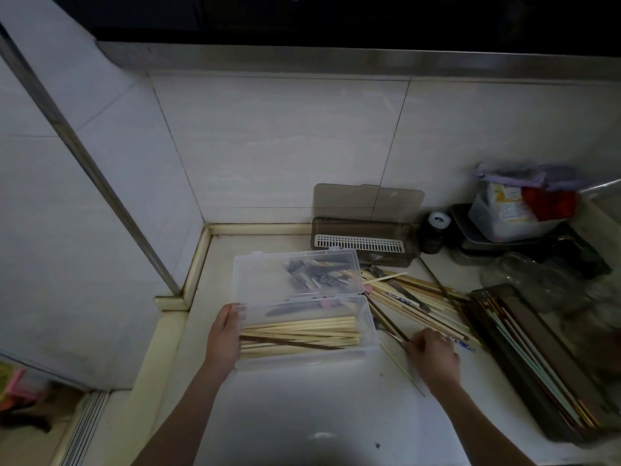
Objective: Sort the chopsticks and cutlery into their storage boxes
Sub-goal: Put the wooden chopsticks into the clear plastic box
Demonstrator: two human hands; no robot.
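Clear box (364,317): transparent plastic, lid (295,272) swung open toward the wall; sits on the white counter (302,415) near the corner.
Box contents: pale wooden chopsticks (299,334) lying lengthwise, one dark stick (289,343) across them, a dark knife (285,309) along the back edge.
Lid: forks and small dark cutlery (312,274) show through it (whether they rest in the lid or behind it, cannot tell).
Left hand (223,334): grips the box's left end, thumb over the rim, fingers wrapped under.
Right hand (433,356): fingers curled, pinching a dark chopstick (386,319) just right of the box.
Loose pile (413,299): unsorted chopsticks and some cutlery fanned on the counter to the right of the box.
Thin skewer (401,369): lies alone on the counter below the right hand.
Smoked box, back (364,245): against the tiled wall, lid up, white slotted tray inside.
Dark tray, right (537,361): long, holds dark and pale chopsticks.
Far right: plastic tub (504,216) with packets, blurred.
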